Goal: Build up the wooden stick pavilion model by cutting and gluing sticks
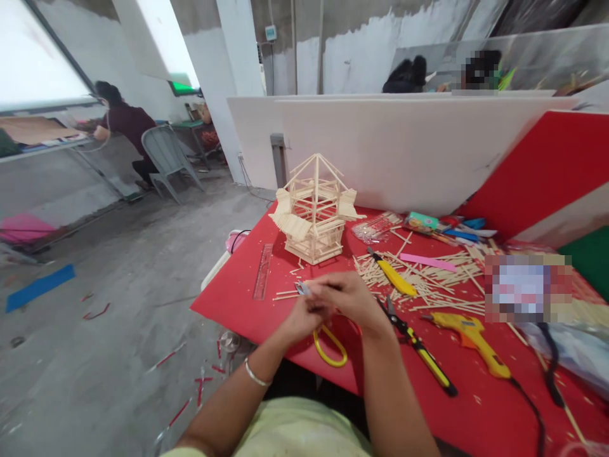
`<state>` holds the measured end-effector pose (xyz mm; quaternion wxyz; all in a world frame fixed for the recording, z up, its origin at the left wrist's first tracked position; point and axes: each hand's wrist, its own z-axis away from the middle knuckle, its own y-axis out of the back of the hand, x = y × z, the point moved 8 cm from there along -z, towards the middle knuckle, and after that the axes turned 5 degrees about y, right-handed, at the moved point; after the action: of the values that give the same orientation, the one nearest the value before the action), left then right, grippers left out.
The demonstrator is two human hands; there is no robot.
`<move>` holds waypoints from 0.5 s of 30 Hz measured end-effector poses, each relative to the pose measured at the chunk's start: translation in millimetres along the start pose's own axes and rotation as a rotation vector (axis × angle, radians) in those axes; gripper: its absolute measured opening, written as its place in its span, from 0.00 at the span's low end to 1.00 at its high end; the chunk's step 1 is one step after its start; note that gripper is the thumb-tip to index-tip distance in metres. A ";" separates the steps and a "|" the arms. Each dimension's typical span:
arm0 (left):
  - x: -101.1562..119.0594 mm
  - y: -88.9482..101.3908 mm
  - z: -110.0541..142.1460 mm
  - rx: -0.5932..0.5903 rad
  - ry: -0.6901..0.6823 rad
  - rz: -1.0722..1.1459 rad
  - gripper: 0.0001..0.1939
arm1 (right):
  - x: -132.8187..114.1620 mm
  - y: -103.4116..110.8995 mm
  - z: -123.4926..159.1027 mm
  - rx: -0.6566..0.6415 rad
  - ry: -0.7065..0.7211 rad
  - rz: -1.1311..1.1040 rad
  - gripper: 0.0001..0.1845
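Observation:
My left hand (301, 314) and my right hand (346, 296) meet over the red table (238, 298), both with fingers closed. Between them they pinch a thin wooden stick (314, 282), and a small metal blade or clip (301, 289) shows at the left fingertips. Yellow-handled scissors (329, 346) lie on the table just under my hands. Behind the hands stands a small stick-built house model (314, 216) with a peaked roof frame.
A heap of loose sticks (428, 285), a yellow cutter (392, 274), pliers (419, 346), a yellow glue gun (473, 343) and a ruler (262, 271) lie on the table. White and red boards (404, 152) stand behind. A person sits at a far desk (121, 124).

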<state>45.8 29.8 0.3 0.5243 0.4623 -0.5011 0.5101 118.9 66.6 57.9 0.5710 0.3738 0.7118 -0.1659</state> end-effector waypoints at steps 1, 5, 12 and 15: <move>4.7 9.8 -3.7 0.053 0.045 0.147 0.16 | -10.3 -5.0 11.1 -0.084 0.030 0.003 0.14; 31.5 52.5 -6.0 0.128 0.050 0.470 0.19 | -7.9 -7.2 46.2 -0.249 -0.058 0.117 0.09; 11.4 67.9 6.3 -0.030 -0.005 -0.028 0.11 | 58.1 97.7 23.3 0.737 -0.086 0.054 0.25; 2.4 59.0 -13.7 0.065 -0.082 -0.171 0.07 | 85.8 118.4 -7.9 0.854 -0.113 -0.044 0.32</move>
<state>-12.4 46.8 0.1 0.5296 0.5407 -0.4639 0.4603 193.0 180.0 2.3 0.3997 0.5517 0.5545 -0.4779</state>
